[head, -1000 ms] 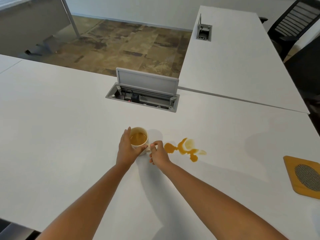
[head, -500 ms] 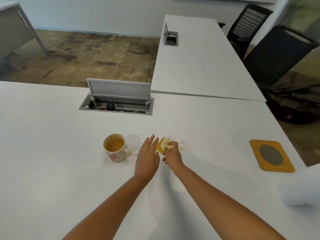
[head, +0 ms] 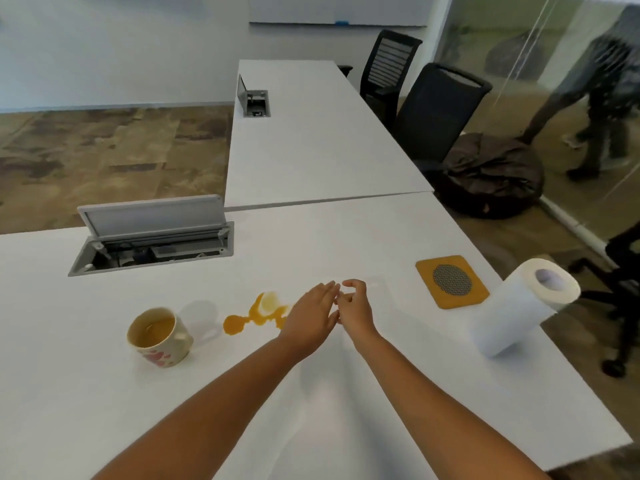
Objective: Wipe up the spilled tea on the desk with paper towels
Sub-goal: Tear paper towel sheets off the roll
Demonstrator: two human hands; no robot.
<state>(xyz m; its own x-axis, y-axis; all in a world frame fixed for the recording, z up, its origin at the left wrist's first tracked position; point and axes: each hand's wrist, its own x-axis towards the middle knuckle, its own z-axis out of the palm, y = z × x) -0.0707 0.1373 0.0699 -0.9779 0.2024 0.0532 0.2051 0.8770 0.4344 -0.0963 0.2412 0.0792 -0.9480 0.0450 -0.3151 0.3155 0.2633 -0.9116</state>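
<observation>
White desk (head: 104,393) bears a tea-filled mug (head: 157,337) left of spilled tea (head: 254,315); left hand (head: 311,318) flat-fingered, right hand (head: 355,308) loosely curled, empty.

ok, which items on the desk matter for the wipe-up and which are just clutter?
Job:
spilled tea
paper towel roll
desk
left hand, right hand, both empty

Clutter:
mug, still holding tea
yellow coaster
open cable box
office chairs

Tea spill (head: 256,313) beside mug (head: 160,337)
</observation>
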